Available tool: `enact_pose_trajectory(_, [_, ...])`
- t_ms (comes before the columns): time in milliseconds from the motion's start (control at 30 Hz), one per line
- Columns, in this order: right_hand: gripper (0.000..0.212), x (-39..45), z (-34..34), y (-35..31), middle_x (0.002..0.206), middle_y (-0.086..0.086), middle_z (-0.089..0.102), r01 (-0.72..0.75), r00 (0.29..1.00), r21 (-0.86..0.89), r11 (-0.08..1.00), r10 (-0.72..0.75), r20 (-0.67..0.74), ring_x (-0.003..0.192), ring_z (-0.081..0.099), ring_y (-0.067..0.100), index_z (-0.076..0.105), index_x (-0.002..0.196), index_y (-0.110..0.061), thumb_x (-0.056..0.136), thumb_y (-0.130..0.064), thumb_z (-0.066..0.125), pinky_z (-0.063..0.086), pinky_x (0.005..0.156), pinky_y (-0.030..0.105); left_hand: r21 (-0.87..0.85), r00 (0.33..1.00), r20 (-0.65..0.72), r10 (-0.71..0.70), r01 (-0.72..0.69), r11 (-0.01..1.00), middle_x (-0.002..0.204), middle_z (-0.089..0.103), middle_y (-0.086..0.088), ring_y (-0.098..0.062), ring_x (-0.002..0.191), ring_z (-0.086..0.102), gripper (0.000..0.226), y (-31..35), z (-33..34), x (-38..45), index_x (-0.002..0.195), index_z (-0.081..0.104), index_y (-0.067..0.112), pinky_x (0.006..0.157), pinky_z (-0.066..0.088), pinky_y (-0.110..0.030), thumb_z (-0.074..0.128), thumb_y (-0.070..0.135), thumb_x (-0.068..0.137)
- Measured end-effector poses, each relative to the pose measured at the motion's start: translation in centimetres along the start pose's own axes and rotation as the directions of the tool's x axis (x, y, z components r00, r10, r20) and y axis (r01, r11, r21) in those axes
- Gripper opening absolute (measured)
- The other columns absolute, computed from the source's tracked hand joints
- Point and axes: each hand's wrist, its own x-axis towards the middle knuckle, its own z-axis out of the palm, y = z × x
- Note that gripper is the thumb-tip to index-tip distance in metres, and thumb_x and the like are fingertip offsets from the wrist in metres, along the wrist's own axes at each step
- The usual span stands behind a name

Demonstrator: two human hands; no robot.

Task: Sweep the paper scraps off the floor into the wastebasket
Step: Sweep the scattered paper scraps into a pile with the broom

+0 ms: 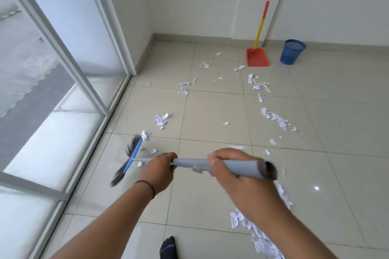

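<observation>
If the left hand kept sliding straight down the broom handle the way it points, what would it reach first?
The left hand would likely reach the blue broom head at the end of the grey handle; the bare stretch of handle between looks free.

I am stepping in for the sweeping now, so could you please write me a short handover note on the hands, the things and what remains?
Hands: left hand and right hand both grip the grey broom handle.
Things: black-bristled blue broom head is near the window; red long-handled dustpan and blue mesh wastebasket stand by the far wall.
Done: nothing binned that I can see.
Left: white paper scraps lie scattered across the floor tiles; gather, scoop, bin.
</observation>
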Motion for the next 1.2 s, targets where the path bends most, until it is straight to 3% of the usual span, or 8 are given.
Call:
enact_pose_trajectory(233, [0.014, 5.3, 11.7, -2.7, 0.074, -0.007, 0.063, 0.068, 0.974, -0.074, 0.995, -0.05, 0.222, 0.071, 0.056, 0.008, 0.066, 0.08, -0.016, 0.089, -0.025, 0.062, 0.04, 0.057, 0.015, 0.037, 0.977, 0.152, -0.147, 0.143, 0.989, 0.092, 0.063, -0.003, -0.02, 0.087, 0.059, 0.016, -9.1, -4.0, 3.8, 0.084, 0.054, 0.017, 0.075, 0.045, -0.025, 0.045, 0.003, 0.086])
enact_pose_trajectory(367, [0.023, 7.3, 11.6, -4.7, 0.071, 0.01, 0.058, 0.081, 0.975, -0.154, 0.985, -0.046, 0.217, 0.064, 0.05, 0.018, 0.062, 0.076, -0.006, 0.088, -0.026, 0.058, 0.042, 0.057, 0.031, 0.02, 0.98, 0.192, -0.059, 0.056, 0.998, 0.104, 0.067, -0.005, -0.02, 0.101, 0.061, 0.022, -8.8, -3.8, 5.3, 0.1, 0.062, 0.011, 0.088, 0.046, -0.028, 0.045, 0.006, 0.087])
enact_pose_trajectory(533, [0.011, 8.7, 7.9, -8.7, 0.051, -0.005, 0.054, -0.009, 0.993, -0.154, 0.988, 0.027, 0.114, 0.044, 0.046, 0.006, 0.068, 0.074, -0.021, 0.079, -0.03, 0.065, 0.038, 0.044, 0.012, 0.005, 0.984, 0.146, 0.106, -0.108, 0.994, 0.095, 0.065, -0.004, -0.024, 0.088, 0.058, 0.012, -5.3, -4.8, 6.4, 0.085, 0.055, 0.02, 0.068, 0.04, -0.026, 0.045, 0.013, 0.086])
enact_pose_trajectory(700, [0.018, 11.4, 7.9, -7.6, 0.062, 0.007, 0.064, -0.079, 0.993, -0.171, 0.982, 0.063, -0.101, 0.06, 0.066, 0.039, 0.069, 0.068, -0.038, 0.08, -0.025, 0.069, 0.056, 0.067, 0.055, -0.043, 0.972, 0.025, 0.233, -0.232, 0.972, 0.087, 0.063, -0.001, -0.023, 0.082, 0.058, 0.013, -4.7, -7.6, 7.3, 0.078, 0.049, 0.024, 0.063, 0.039, -0.03, 0.049, 0.014, 0.085])
enact_pose_trajectory(767, [0.023, 11.8, 9.0, -7.3, 0.06, -0.001, 0.064, -0.036, 0.992, -0.096, 0.995, 0.024, -0.127, 0.06, 0.067, 0.03, 0.069, 0.064, -0.038, 0.082, -0.024, 0.072, 0.058, 0.068, 0.047, -0.079, 0.98, -0.022, 0.198, -0.199, 0.977, 0.091, 0.065, -0.002, -0.024, 0.087, 0.059, 0.013, -6.0, -8.7, 8.5, 0.081, 0.055, 0.02, 0.069, 0.044, -0.031, 0.049, 0.009, 0.085])
enact_pose_trajectory(867, [0.015, 11.4, 12.6, -7.0, 0.062, -0.017, 0.067, 0.073, 0.992, -0.019, 0.997, -0.074, -0.103, 0.058, 0.063, 0.001, 0.07, 0.065, -0.029, 0.079, -0.025, 0.069, 0.048, 0.06, 0.008, -0.083, 0.996, -0.073, 0.05, -0.056, 0.995, 0.12, 0.06, -0.002, -0.024, 0.109, 0.057, 0.034, -9.3, -9.0, 10.1, 0.12, 0.056, 0.015, 0.088, 0.045, -0.03, 0.053, 0.008, 0.087])
enact_pose_trajectory(1000, [0.012, 11.4, 18.7, -3.2, 0.077, 0.004, 0.066, 0.032, 0.999, -0.014, 0.999, -0.032, -0.013, 0.07, 0.061, 0.015, 0.065, 0.084, -0.012, 0.085, -0.024, 0.065, 0.051, 0.067, 0.028, -0.012, 0.986, 0.109, -0.128, 0.13, 0.991, 0.149, 0.036, -0.006, -0.023, 0.132, 0.041, 0.055, -13.9, -7.8, 10.9, 0.144, 0.032, 0.015, 0.106, 0.034, -0.03, 0.051, 0.014, 0.092])
enact_pose_trajectory(1200, [0.023, 9.8, 19.7, -2.2, 0.067, 0.008, 0.059, 0.071, 0.997, -0.123, 0.99, -0.073, -0.007, 0.067, 0.054, 0.021, 0.06, 0.071, -0.003, 0.086, -0.02, 0.056, 0.047, 0.061, 0.036, 0.074, 0.943, 0.333, 0.012, -0.039, 0.996, 0.147, 0.039, -0.002, -0.016, 0.134, 0.04, 0.038, -13.5, -6.5, 11.1, 0.126, 0.052, 0.014, 0.103, 0.032, -0.02, 0.048, 0.009, 0.089])
